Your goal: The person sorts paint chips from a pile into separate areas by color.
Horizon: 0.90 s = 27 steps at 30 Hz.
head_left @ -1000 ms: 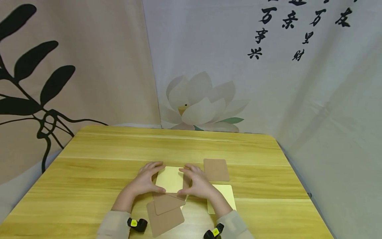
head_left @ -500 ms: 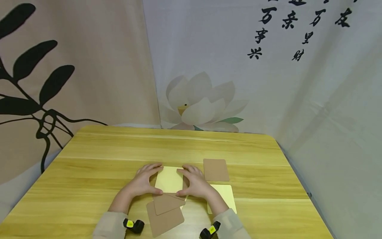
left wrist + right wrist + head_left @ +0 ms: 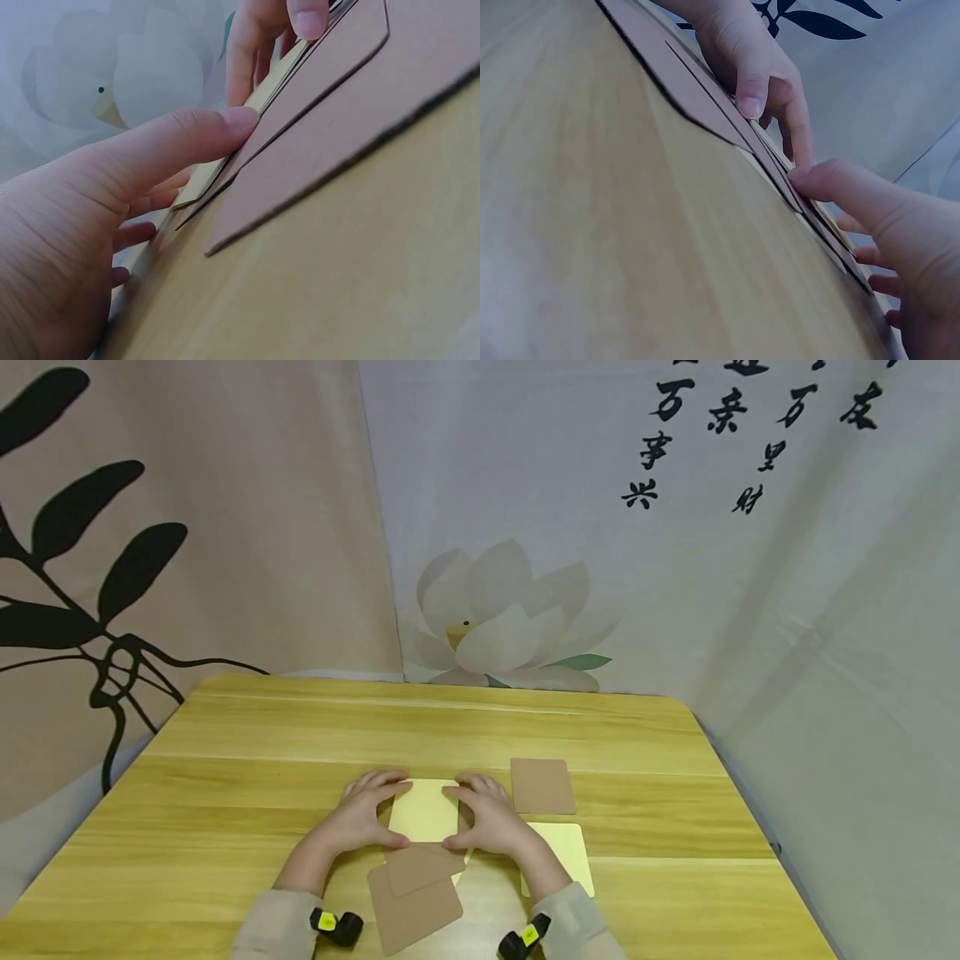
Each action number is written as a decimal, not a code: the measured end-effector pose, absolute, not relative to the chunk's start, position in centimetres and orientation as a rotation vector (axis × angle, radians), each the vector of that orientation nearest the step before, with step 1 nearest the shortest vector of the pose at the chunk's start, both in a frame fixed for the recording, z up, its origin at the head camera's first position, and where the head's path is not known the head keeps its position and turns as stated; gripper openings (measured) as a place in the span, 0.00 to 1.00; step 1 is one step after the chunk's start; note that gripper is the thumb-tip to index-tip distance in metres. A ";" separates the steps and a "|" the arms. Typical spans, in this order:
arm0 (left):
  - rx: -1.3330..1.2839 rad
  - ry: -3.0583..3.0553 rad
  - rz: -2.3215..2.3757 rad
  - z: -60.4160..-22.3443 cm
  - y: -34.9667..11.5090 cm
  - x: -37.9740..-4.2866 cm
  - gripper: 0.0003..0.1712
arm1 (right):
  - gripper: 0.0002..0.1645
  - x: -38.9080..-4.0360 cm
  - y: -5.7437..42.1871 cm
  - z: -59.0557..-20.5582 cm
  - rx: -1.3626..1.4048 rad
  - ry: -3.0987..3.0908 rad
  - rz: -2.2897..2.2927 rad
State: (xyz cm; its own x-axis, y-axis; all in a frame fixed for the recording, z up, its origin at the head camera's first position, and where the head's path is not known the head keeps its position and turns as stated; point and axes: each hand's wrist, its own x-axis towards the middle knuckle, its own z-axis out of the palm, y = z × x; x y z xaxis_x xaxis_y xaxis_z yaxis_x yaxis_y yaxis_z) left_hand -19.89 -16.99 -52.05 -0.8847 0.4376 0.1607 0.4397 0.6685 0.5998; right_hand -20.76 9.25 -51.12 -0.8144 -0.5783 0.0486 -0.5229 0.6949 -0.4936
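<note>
A pale yellow square card (image 3: 424,811) with rounded corners lies on top of a loose pile of cards in the middle of the table. My left hand (image 3: 365,812) grips it at the left, thumb at the near corner and fingers at the far one. At the right side my right hand (image 3: 489,817) holds it the same way. Overlapping brown cards (image 3: 417,914) fan out below it toward the near edge. The left wrist view shows my left thumb (image 3: 187,139) against the near edge of the yellow card (image 3: 196,182). My right fingertips beyond the card are partly hidden.
On the right, a single brown card (image 3: 543,787) lies behind another yellow card (image 3: 567,852), which my right forearm partly covers. They rest on a wooden table (image 3: 652,827). A printed cloth (image 3: 525,485) hangs behind the table's far edge.
Both hands have shifted slightly left, and my right hand has drawn in a little closer to the yellow card. The card itself has barely moved. The other cards lie as before.
</note>
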 end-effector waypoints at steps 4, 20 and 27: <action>-0.758 -2.849 -1.030 -52.1 -17.0 -19.9 0.51 | 0.47 -20.8 9.3 -51.1 -0.916 2.791 -0.759; -0.752 -2.819 -1.039 -51.3 -16.3 -19.4 0.50 | 0.47 -20.6 10.3 -50.4 -0.951 2.755 -0.849; -0.800 -2.787 -1.044 -50.6 -15.1 -19.1 0.49 | 0.48 -20.4 11.5 -49.9 -0.979 2.757 -0.864</action>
State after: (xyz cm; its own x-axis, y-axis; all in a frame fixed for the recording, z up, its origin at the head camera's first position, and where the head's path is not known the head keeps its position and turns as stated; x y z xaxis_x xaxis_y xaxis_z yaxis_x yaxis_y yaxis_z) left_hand -19.12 -15.13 -50.61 -0.8636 0.4488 0.2298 0.4894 0.6361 0.5966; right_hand -20.39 11.52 -49.93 -0.7904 -0.6045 0.0994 -0.5531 0.6345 -0.5399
